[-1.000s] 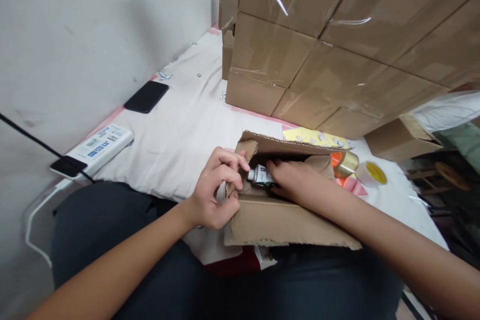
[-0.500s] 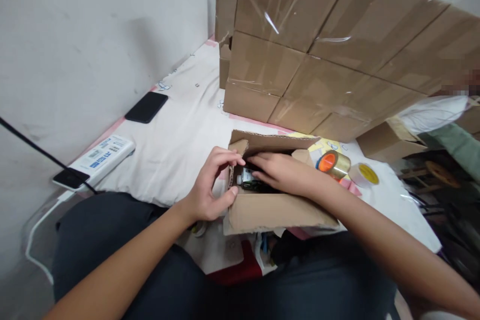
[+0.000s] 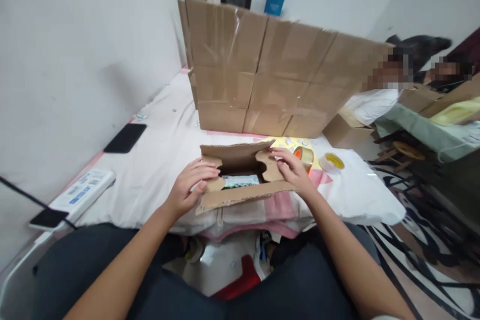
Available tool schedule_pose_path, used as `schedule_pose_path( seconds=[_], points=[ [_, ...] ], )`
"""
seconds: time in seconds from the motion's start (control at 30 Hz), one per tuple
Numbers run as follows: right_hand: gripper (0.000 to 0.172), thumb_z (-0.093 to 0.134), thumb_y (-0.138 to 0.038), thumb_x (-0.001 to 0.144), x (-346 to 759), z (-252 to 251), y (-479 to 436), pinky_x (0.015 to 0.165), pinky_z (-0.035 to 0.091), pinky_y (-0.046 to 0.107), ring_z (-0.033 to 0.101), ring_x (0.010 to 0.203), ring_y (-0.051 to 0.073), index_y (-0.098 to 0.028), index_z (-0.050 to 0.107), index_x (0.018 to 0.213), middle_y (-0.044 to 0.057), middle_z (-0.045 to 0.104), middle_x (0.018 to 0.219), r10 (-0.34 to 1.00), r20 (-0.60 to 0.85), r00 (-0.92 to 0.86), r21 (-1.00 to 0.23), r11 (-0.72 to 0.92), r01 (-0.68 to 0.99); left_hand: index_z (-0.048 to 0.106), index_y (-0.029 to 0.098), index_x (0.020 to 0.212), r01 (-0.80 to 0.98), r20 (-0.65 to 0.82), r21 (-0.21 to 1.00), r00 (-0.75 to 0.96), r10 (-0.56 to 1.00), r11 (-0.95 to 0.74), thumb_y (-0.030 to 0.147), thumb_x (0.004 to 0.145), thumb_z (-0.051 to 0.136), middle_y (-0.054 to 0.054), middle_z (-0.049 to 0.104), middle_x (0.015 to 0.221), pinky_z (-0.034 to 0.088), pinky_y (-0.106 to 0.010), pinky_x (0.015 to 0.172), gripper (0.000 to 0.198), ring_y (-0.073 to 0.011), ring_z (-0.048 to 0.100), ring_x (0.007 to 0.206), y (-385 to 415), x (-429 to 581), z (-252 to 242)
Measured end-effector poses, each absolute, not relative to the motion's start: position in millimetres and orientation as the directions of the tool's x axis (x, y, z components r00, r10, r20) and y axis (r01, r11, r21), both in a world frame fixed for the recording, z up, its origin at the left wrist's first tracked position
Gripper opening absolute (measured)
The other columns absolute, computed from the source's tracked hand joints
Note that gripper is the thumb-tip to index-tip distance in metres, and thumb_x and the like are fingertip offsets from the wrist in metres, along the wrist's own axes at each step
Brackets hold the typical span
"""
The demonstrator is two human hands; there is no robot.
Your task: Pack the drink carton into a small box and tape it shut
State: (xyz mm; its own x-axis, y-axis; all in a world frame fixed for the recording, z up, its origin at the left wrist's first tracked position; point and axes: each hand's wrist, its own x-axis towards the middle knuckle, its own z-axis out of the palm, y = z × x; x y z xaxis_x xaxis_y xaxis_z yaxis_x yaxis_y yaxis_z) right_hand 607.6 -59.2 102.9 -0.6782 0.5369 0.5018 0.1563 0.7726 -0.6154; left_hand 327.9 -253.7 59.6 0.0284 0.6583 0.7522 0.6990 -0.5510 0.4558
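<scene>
- Open cardboard box (image 3: 247, 199) at centre, on the near part of the cloth-covered counter (image 3: 161, 115); far flap raised, near flap slanting outward.
- Inside, low between the end flaps: pale-and-green packet (image 3: 240, 180), lettering too small to read.
- Possible trouble: springing back of left flap (image 3: 214, 186) or right flap (image 3: 272, 170) if let go, from stiff creases. Also possible: sliding toward the lap under uneven pressure, so close to the near edge; tearing at the ragged cardboard rims if forced.
- Left hand (image 3: 188, 185): fingers loosely extended on left flap, thumb apart toward the near side; no pinch visible.
- Right hand (image 3: 294, 170): fingers spread over right flap, nothing lifted; thumb position hard to tell.
- Just right of the box: brown tape roll (image 3: 307, 159); farther right, white tape roll (image 3: 330, 164).
- Far side: tall wall of taped cardboard (image 3: 221, 50).
- Left, well apart: dark phone (image 3: 125, 138).
</scene>
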Motion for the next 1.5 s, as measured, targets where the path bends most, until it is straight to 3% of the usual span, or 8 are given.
schedule_pose_path(
  seconds=[0.27, 0.5, 0.8, 0.93, 1.17, 1.27, 1.4, 1.5],
  points=[
    [0.040, 0.047, -0.036, 0.099, 639, 106, -62, 0.118, 0.035, 0.052, 0.044, 0.145, 0.026, -0.024, 0.059, 0.135, 0.015, 0.049, 0.153, 0.457, 0.389, -0.800, -0.673, 0.734, 0.092, 0.069, 0.023, 0.106, 0.843, 0.823, 0.391, -0.140, 0.550, -0.370, 0.023, 0.092, 0.058, -0.008, 0.071, 0.111, 0.052, -0.048, 0.097, 0.018, -0.0264, 0.062, 0.110, -246, 316, 47],
    [0.080, 0.070, -0.040, 0.087, 643, 106, -79, 0.113, 0.041, 0.046, 0.042, 0.144, 0.029, -0.024, 0.033, 0.156, 0.016, 0.035, 0.161, 0.470, 0.315, -0.825, -0.718, 0.686, 0.116, 0.047, 0.026, 0.139, 0.831, 0.755, 0.491, -0.256, 0.604, -0.262, 0.033, 0.092, 0.058, -0.012, 0.056, 0.135, 0.056, -0.047, 0.092, 0.048, -0.0289, 0.057, 0.119, -241, 313, 45],
    [0.072, 0.068, -0.035, 0.088, 622, 96, -84, 0.089, 0.051, 0.037, 0.059, 0.093, 0.019, -0.027, 0.037, 0.152, 0.012, 0.053, 0.138, 0.673, 0.370, -0.641, -0.779, 0.600, 0.181, 0.065, 0.029, 0.112, 0.834, 0.749, 0.441, -0.139, 0.648, -0.332, 0.032, 0.093, 0.051, -0.005, 0.071, 0.107, 0.059, -0.044, 0.083, 0.024, -0.0275, 0.068, 0.099, -245, 296, 45],
    [0.066, 0.066, -0.023, 0.084, 610, 90, -87, 0.099, 0.047, 0.039, 0.058, 0.109, 0.022, -0.026, 0.044, 0.146, 0.010, 0.053, 0.138, 0.720, 0.354, -0.597, -0.808, 0.557, 0.192, 0.066, 0.032, 0.113, 0.885, 0.775, 0.340, -0.071, 0.628, -0.319, 0.032, 0.095, 0.047, -0.003, 0.072, 0.109, 0.055, -0.045, 0.084, 0.026, -0.0284, 0.066, 0.101, -251, 298, 52],
    [0.057, 0.059, -0.014, 0.079, 604, 84, -88, 0.106, 0.045, 0.037, 0.054, 0.125, 0.023, -0.025, 0.055, 0.135, 0.008, 0.054, 0.133, 0.719, 0.395, -0.572, -0.800, 0.575, 0.169, 0.058, 0.029, 0.136, 0.848, 0.714, -0.067, 0.409, 0.569, -0.525, 0.033, 0.086, 0.067, -0.002, 0.071, 0.128, 0.047, -0.042, 0.103, 0.050, -0.0272, 0.067, 0.114, -251, 339, 69],
    [0.060, 0.055, -0.013, 0.081, 603, 82, -91, 0.108, 0.043, 0.036, 0.050, 0.128, 0.023, -0.022, 0.049, 0.140, 0.009, 0.053, 0.137, 0.716, 0.393, -0.578, -0.816, 0.561, 0.140, 0.057, 0.027, 0.138, 0.839, 0.705, -0.044, 0.410, 0.579, -0.542, 0.027, 0.090, 0.063, -0.002, 0.072, 0.127, 0.045, -0.040, 0.109, 0.049, -0.0239, 0.070, 0.110, -248, 347, 72],
    [0.051, 0.051, -0.027, 0.092, 605, 81, -85, 0.079, 0.052, 0.030, 0.059, 0.087, 0.015, -0.024, 0.044, 0.143, 0.009, 0.054, 0.137, 0.772, 0.300, -0.561, -0.903, 0.419, 0.093, 0.057, 0.027, 0.137, 0.847, 0.675, 0.018, 0.382, 0.631, -0.532, 0.027, 0.090, 0.063, -0.004, 0.072, 0.127, 0.045, -0.043, 0.111, 0.047, -0.0248, 0.069, 0.113, -249, 344, 71],
    [0.035, 0.049, -0.036, 0.095, 628, 87, -56, 0.070, 0.049, 0.027, 0.055, 0.075, 0.013, -0.021, 0.055, 0.126, 0.007, 0.062, 0.121, 0.858, 0.402, -0.319, -0.900, 0.434, 0.033, 0.059, 0.026, 0.135, 0.860, 0.670, 0.021, 0.366, 0.646, -0.510, 0.025, 0.088, 0.065, -0.007, 0.070, 0.130, 0.046, -0.047, 0.110, 0.047, -0.0286, 0.065, 0.122, -252, 343, 70]
  ],
)
